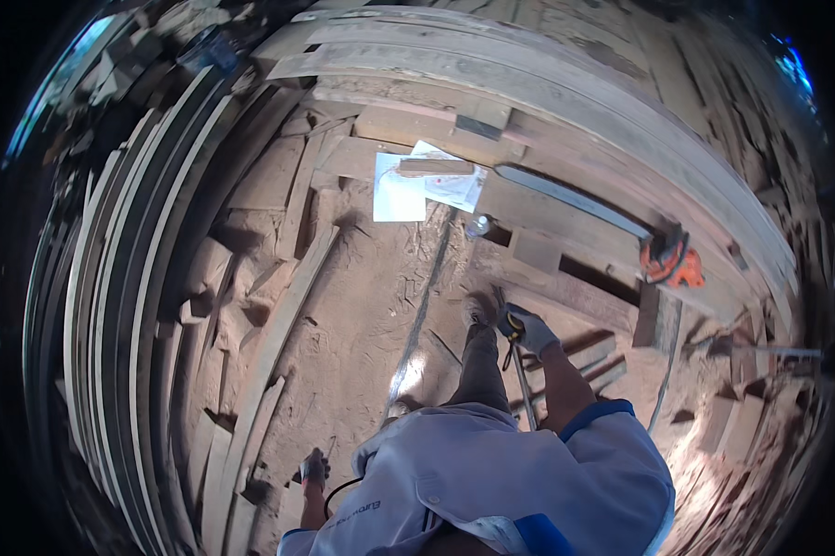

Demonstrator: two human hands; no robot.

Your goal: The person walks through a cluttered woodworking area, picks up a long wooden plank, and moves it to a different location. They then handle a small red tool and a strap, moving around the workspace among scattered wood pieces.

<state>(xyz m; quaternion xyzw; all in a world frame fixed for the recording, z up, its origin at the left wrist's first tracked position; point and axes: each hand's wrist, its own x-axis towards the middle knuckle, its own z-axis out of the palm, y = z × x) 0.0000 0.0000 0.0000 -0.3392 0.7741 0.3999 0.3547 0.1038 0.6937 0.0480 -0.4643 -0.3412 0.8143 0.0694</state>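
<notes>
A pale shirt (510, 454) lies nearest, right hand (535, 334) outstretched, fingers (526, 318) closed round a dark tool (509, 323), left fingers (315, 460) unclear.

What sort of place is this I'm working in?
Probably a sawmill or timber yard: there's an orange chainsaw, long boards lined up on the left, and what looks like sawdust over the ground.

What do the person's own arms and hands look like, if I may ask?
The left hand and the right hand both wear greyish gloves. The right sleeve is loose and pale, ending in a blue band; of the left sleeve, little but a blue edge shows. Below the sleeves, the forearms are bare. Any glove markings are too small to tell.
</notes>
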